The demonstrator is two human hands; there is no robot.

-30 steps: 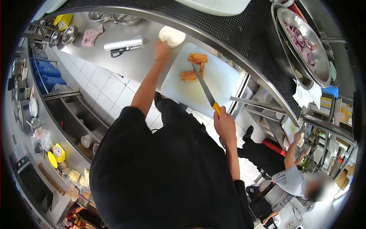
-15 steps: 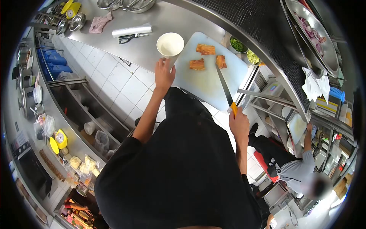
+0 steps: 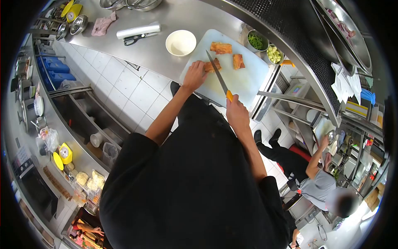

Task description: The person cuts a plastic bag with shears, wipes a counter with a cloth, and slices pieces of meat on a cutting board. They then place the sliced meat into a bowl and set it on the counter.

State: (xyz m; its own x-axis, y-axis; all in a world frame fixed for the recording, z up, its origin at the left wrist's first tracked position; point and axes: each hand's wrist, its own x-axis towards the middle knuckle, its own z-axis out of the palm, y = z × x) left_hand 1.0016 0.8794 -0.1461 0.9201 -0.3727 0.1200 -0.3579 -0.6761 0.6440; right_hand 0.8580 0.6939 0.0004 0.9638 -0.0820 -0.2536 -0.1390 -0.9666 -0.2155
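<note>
My right hand [image 3: 237,111] is closed round the yellow handle of a long knife [image 3: 218,76]. The blade points up and to the left across the white cutting board [image 3: 244,89], over or against a browned piece of meat [image 3: 212,65]. On the left end of that piece rest the bent fingers of my left hand [image 3: 195,75]. Two more browned pieces lie on the board, one near the top [image 3: 221,48] and one to the right [image 3: 238,61]. A white bowl [image 3: 181,43] stands beside the board's left edge.
Scissors [image 3: 140,39] and a white roll [image 3: 138,31] lie left of the bowl, with a pink cloth [image 3: 103,23] farther left. Cups of green slices [image 3: 255,41] and pale cubes [image 3: 274,54] stand right of the board. A co-worker [image 3: 317,186] is at the lower right.
My left hand has moved from below the bowl onto the left meat piece. My right hand has carried the knife left, from the right piece to the left one. The co-worker's arms have moved.
</note>
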